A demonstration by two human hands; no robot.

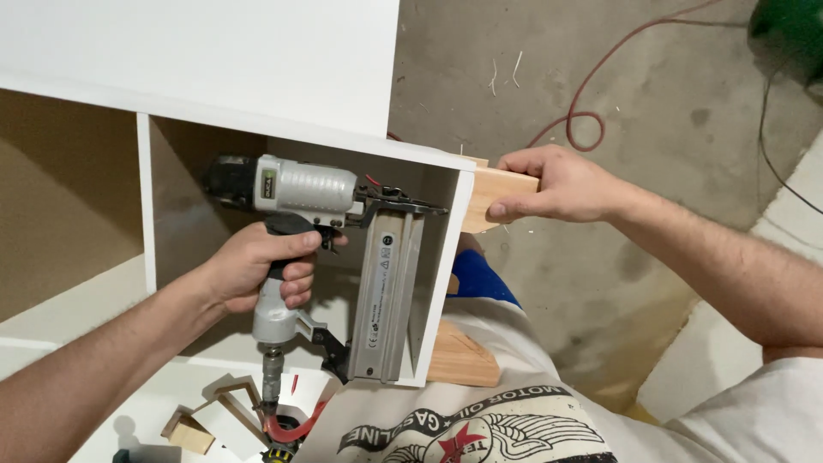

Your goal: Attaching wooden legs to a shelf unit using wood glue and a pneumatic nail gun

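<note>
Inside a compartment of the white cabinet (257, 69), whose panels are smooth and painted outside and raw brown within, the left hand (257, 266) is wrapped tight around the black grip of a nail gun (330, 231). The gun has a silver cast-metal body, a black rear cap and a long flat grey magazine. Its body runs left to right, nose set against the inner face of the cabinet's white side panel (446, 274), while the magazine slopes down toward the person. A red air hose (287, 424) joins its handle base. Outside that panel, the right hand (557, 184) pinches a pale, smooth wood block (497, 193) against the cabinet's outer face. A second wood block (461, 356) lies lower down. Small offcuts (201, 424) sit below, and a red cord (591, 94) loops on the grey concrete floor (669, 129).
</note>
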